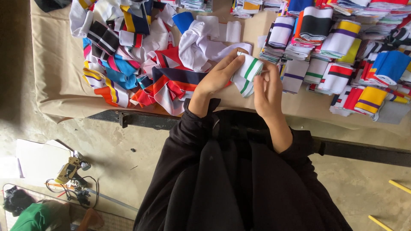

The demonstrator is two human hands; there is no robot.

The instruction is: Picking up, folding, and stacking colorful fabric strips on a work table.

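Observation:
A white knitted band with green stripes [247, 72] is folded between both of my hands above the table's front edge. My left hand [219, 76] grips its left side, thumb on top. Fingers of my right hand [267, 92] close on its right side. A loose heap of striped bands [128, 60] in red, blue, white and yellow lies to the left. Neat folded stacks of bands [338, 51] fill the right side. Black sleeves cover my forearms.
The table [55, 77] wears a beige cloth and has a dark metal frame [128, 119] along its front. On the concrete floor at lower left lie white paper [38, 158], a small tool with cables [70, 171] and green cloth [32, 218]. Yellow sticks [400, 186] lie at lower right.

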